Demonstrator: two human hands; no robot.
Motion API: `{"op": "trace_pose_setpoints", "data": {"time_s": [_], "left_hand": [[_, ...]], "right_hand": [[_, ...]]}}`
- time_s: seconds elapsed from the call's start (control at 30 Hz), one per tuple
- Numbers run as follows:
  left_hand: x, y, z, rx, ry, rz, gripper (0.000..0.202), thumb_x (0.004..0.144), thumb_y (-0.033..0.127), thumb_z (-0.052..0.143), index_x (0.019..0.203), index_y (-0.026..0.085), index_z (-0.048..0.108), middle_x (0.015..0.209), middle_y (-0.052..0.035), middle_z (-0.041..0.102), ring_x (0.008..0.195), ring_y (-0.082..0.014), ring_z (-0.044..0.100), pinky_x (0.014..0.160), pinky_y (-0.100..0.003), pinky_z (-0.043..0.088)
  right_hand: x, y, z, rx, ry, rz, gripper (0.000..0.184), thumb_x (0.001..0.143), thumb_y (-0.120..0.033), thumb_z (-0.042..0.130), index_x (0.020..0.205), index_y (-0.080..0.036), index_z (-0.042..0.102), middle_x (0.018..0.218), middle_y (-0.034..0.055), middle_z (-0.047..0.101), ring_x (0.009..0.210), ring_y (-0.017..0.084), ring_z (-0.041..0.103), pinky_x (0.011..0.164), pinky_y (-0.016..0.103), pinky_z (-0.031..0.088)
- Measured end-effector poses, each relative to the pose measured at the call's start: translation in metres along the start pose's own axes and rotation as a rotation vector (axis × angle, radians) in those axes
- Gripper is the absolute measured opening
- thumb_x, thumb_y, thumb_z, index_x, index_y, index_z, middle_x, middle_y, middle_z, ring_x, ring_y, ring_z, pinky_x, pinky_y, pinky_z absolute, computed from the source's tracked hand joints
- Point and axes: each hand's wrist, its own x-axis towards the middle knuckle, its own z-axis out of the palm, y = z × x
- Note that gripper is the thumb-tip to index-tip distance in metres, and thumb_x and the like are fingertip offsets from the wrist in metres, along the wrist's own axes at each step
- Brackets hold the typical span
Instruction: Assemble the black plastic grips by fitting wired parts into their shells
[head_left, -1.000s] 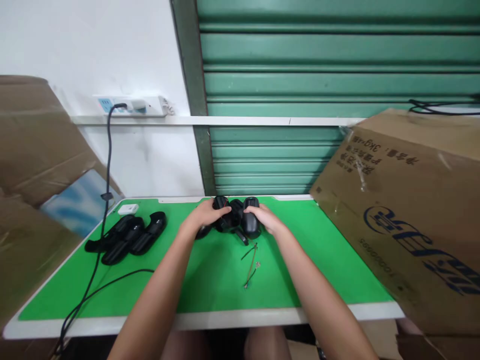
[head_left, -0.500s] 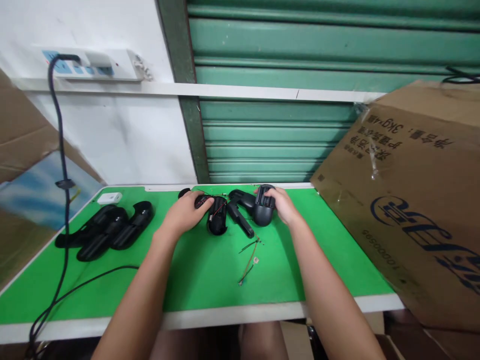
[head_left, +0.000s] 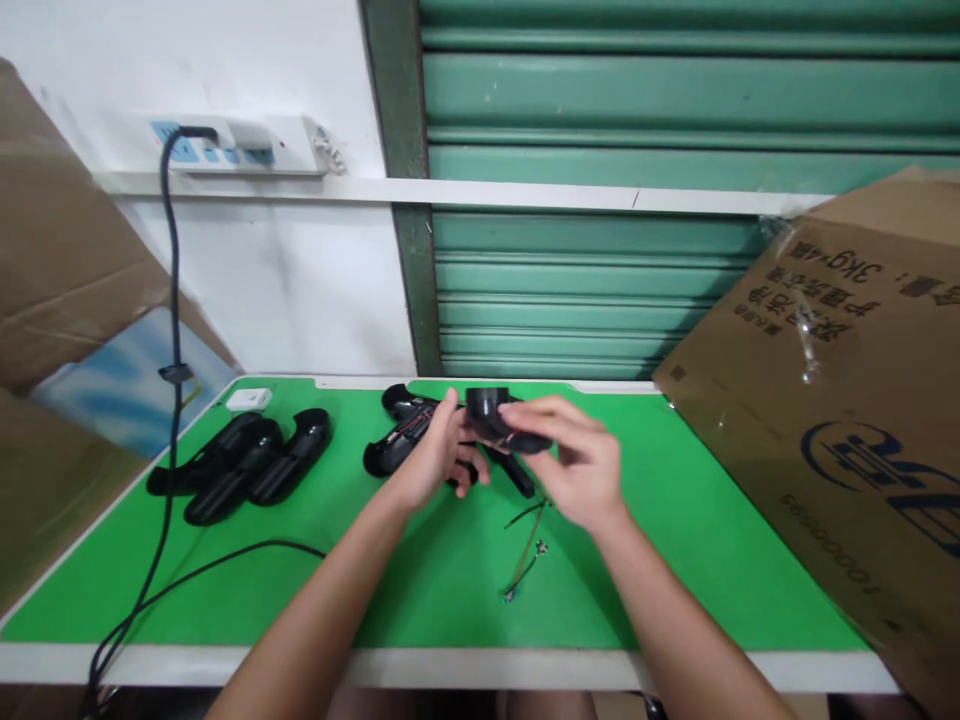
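We find a black plastic housing (head_left: 504, 420), rounded and open at one end, lifted above the far middle of the green mat (head_left: 420, 570). Our right hand (head_left: 574, 462) holds it from the right side with fingers curled on its top; our left hand (head_left: 439, 455) meets it from the left, thumb up against its rim, fingers loosely bent beneath. Just behind the left hand one opened black shell (head_left: 397, 440) lies on the mat, red wiring visible inside. Near the right wrist lies one loose wire bundle (head_left: 527, 545). Three black shells (head_left: 244, 465) are stacked well apart at the left, beside one white block (head_left: 249, 400). The near half of the mat is open; a cardboard box (head_left: 847, 400) crowds the right edge, and a black cable (head_left: 172, 400) crosses the left.
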Motion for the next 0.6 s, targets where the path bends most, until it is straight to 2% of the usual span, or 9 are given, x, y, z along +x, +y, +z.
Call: {"op": "trace_pose_setpoints", "data": {"time_s": [0.07,0.13,0.2,0.27,0.3,0.37,0.47,0.53,0.6], "left_hand": [[0.005,-0.005,0.002,-0.146,0.018,-0.008,0.076,0.092,0.077,0.033,0.124,0.015,0.064,0.088,-0.0097,0.075,0.057,-0.0175,0.064,0.039,-0.023,0.04],[0.01,-0.008,0.0,-0.245,0.172,0.043,0.06,0.092,0.067,0.05,0.119,0.015,0.064,0.086,-0.0071,0.074,0.065,-0.0178,0.067,0.049,-0.024,0.048],[0.014,-0.01,-0.005,-0.305,0.341,0.132,0.049,0.089,0.056,0.064,0.119,0.018,0.061,0.092,-0.005,0.073,0.076,-0.0182,0.07,0.061,-0.025,0.055],[0.017,-0.011,-0.01,-0.319,0.435,0.232,0.048,0.086,0.048,0.07,0.124,0.023,0.054,0.102,-0.0033,0.072,0.084,-0.0182,0.072,0.068,-0.027,0.058],[0.018,-0.012,-0.011,-0.309,0.444,0.262,0.049,0.086,0.045,0.071,0.126,0.025,0.051,0.105,-0.0027,0.071,0.085,-0.0182,0.072,0.067,-0.027,0.059],[0.018,-0.013,-0.012,-0.267,0.422,0.279,0.051,0.084,0.042,0.072,0.126,0.027,0.047,0.103,-0.0016,0.069,0.077,-0.0171,0.071,0.059,-0.026,0.057],[0.017,-0.015,-0.009,-0.223,0.327,0.277,0.055,0.078,0.039,0.075,0.12,0.026,0.043,0.098,-0.0005,0.066,0.068,-0.0154,0.069,0.048,-0.023,0.054],[0.014,-0.015,-0.005,-0.219,0.264,0.286,0.06,0.074,0.037,0.077,0.12,0.026,0.04,0.103,-0.0012,0.065,0.073,-0.0167,0.07,0.05,-0.024,0.057],[0.011,-0.014,-0.003,-0.211,0.226,0.299,0.066,0.071,0.034,0.081,0.122,0.027,0.039,0.111,-0.0024,0.064,0.082,-0.019,0.072,0.058,-0.028,0.062]], "right_hand": [[-0.005,-0.002,0.016,-0.051,-0.141,-0.086,0.035,0.087,-0.012,0.065,0.105,-0.037,0.081,0.11,0.0038,0.079,0.112,0.026,0.072,0.099,0.048,0.056],[-0.009,0.001,0.021,-0.132,-0.187,-0.104,0.043,0.086,-0.011,0.064,0.115,-0.039,0.078,0.131,0.0032,0.072,0.131,0.028,0.061,0.112,0.054,0.047],[-0.01,0.006,0.019,-0.162,-0.184,-0.018,0.062,0.084,-0.012,0.064,0.14,-0.039,0.064,0.153,0.0041,0.056,0.144,0.029,0.048,0.118,0.055,0.041],[-0.01,0.01,0.015,-0.064,-0.192,0.13,0.081,0.082,-0.013,0.064,0.157,-0.036,0.042,0.161,0.0071,0.045,0.147,0.028,0.044,0.116,0.051,0.045],[-0.01,0.012,0.013,0.018,-0.2,0.207,0.085,0.081,-0.014,0.064,0.159,-0.035,0.036,0.161,0.0083,0.044,0.145,0.027,0.047,0.111,0.048,0.049],[-0.009,0.015,0.012,0.191,-0.208,0.349,0.08,0.078,-0.015,0.065,0.154,-0.033,0.043,0.155,0.0089,0.051,0.136,0.025,0.055,0.101,0.041,0.055],[-0.006,0.016,0.015,0.316,-0.164,0.512,0.052,0.078,-0.022,0.069,0.129,-0.027,0.063,0.133,0.0074,0.066,0.119,0.024,0.064,0.094,0.036,0.057],[-0.004,0.016,0.017,0.32,-0.097,0.58,0.035,0.079,-0.028,0.074,0.113,-0.025,0.068,0.118,0.0056,0.071,0.106,0.022,0.068,0.087,0.034,0.058],[-0.002,0.017,0.017,0.331,-0.043,0.63,0.033,0.076,-0.033,0.08,0.106,-0.024,0.069,0.109,0.0036,0.072,0.093,0.02,0.07,0.075,0.031,0.059]]}}
